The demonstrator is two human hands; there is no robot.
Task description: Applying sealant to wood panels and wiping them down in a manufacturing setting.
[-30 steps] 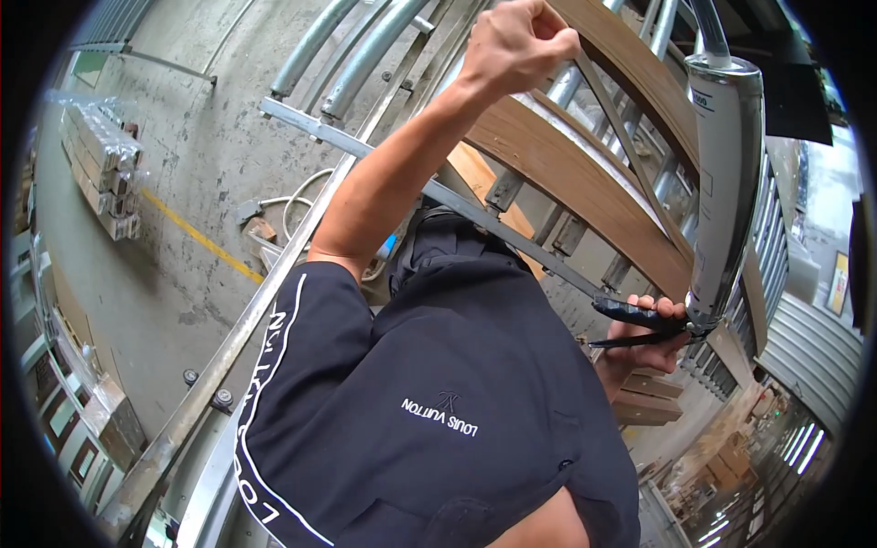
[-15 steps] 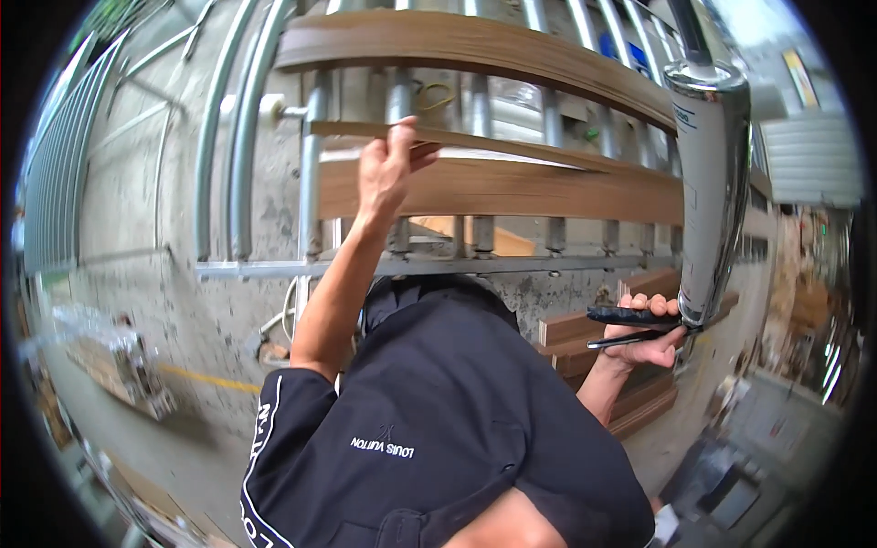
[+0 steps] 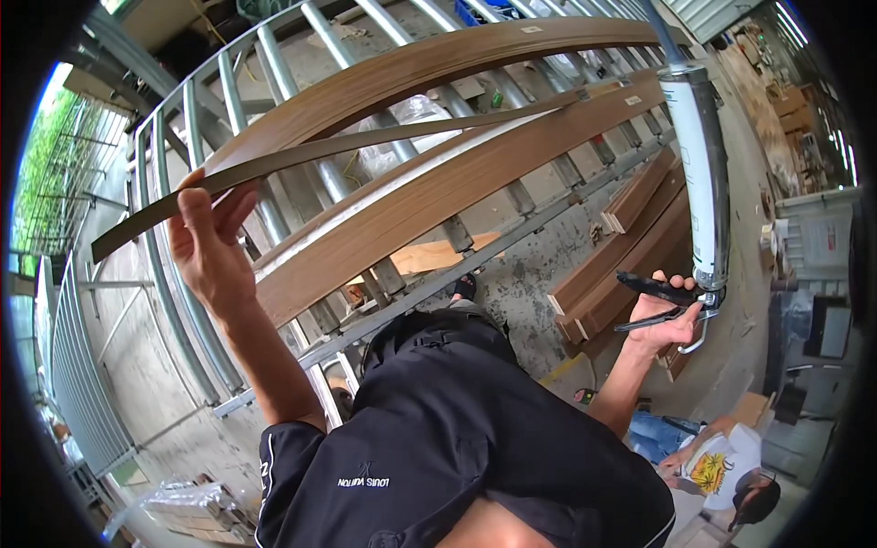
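My left hand (image 3: 212,260) is closed round a long, thin brown strip (image 3: 320,149) near its left end, holding that end raised. The strip curves away to the right, and its far part comes down at a brown wood-grain board (image 3: 411,215). White shows along that board's far edge; I cannot tell whether it is adhesive or bare material. A second brown board (image 3: 393,80) lies beyond it. At the right, my right hand (image 3: 665,318) is wrapped round the black handle of a caulking gun (image 3: 694,173). Its pale barrel points away from me.
Both boards rest on a rack of metal tubes (image 3: 457,233). More brown boards (image 3: 630,260) are stacked at the right, below the rack. At the lower right is another person (image 3: 717,466). A plastic-wrapped pile (image 3: 196,511) stands at the lower left.
My left hand has moved left and raised the strip's end away from the board. The view has turned, and another person has come into sight. The caulking gun stays in my right hand.
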